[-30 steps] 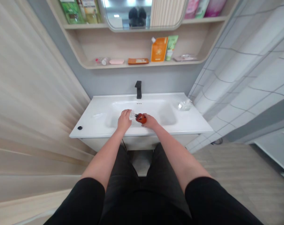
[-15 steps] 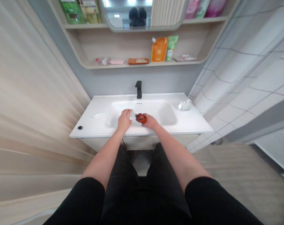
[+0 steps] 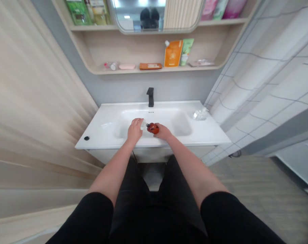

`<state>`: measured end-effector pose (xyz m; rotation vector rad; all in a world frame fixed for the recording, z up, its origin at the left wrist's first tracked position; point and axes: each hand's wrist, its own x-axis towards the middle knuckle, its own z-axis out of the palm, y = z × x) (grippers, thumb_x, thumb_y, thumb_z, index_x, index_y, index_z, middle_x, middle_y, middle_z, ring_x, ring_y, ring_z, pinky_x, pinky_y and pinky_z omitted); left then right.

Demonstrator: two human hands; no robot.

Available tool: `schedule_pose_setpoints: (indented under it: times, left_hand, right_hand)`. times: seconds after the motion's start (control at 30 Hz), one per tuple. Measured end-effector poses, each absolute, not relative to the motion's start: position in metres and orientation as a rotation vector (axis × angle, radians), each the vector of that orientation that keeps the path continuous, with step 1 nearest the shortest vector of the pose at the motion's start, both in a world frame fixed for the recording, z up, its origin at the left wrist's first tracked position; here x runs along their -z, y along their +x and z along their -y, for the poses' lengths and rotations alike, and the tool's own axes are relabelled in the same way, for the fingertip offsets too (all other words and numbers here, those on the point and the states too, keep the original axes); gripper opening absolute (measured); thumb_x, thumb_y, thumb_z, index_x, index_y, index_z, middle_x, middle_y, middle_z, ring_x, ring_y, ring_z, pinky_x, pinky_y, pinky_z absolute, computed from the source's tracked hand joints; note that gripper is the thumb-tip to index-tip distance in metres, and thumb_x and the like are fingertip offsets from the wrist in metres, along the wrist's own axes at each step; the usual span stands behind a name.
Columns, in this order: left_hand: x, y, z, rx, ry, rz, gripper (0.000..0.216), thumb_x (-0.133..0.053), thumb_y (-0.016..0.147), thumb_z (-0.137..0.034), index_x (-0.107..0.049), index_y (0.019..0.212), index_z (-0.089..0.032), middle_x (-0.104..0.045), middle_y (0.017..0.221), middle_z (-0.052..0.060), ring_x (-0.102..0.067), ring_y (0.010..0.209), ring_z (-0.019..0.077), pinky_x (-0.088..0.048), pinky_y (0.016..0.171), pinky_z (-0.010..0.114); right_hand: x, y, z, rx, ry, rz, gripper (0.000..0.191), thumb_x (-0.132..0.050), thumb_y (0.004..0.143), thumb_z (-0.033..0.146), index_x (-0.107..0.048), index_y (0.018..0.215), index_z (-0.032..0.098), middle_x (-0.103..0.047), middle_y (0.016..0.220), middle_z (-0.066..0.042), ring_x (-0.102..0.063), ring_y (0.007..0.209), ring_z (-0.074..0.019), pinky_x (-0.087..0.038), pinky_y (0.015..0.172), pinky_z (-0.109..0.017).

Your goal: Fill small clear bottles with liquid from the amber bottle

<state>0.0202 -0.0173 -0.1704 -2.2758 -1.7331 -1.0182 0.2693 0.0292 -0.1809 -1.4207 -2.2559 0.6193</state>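
Both my hands are over the white sink [image 3: 184, 134], just in front of the black faucet [image 3: 150, 96]. My right hand [image 3: 163, 131] is wrapped round a small amber bottle with a black top [image 3: 153, 128], which lies tilted toward the left. My left hand [image 3: 135, 129] is closed on a small clear item [image 3: 143, 124] that sits right at the bottle's black top. What the clear item is I cannot make out.
A clear item [image 3: 200, 114] lies on the counter's right side and a small black round thing [image 3: 86, 138] at its left front corner. The shelf [image 3: 154, 70] above holds an orange pouch [image 3: 172, 53], a green tube and flat packets. Tiled wall stands at right.
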Motion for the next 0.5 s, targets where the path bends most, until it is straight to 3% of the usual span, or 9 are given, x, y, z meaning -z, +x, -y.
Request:
schedule_pose_setpoints:
  times: [0.5]
  left_hand:
    - [0.1666, 0.0216, 0.0197, 1.011, -2.276, 1.771, 0.079, -0.062, 0.085, 0.003, -0.066, 0.16, -0.021, -0.069, 0.155, 0.017, -0.058, 0.154, 0.0353, -0.051, 0.135, 0.051]
  right_hand:
    - [0.1797, 0.2689, -0.0286, -0.629, -1.415, 2.257, 0.079, -0.095, 0.075, 0.022, -0.065, 0.149, 0.024, -0.083, 0.137, -0.009, -0.08, 0.121, -0.0325, -0.06, 0.105, -0.038]
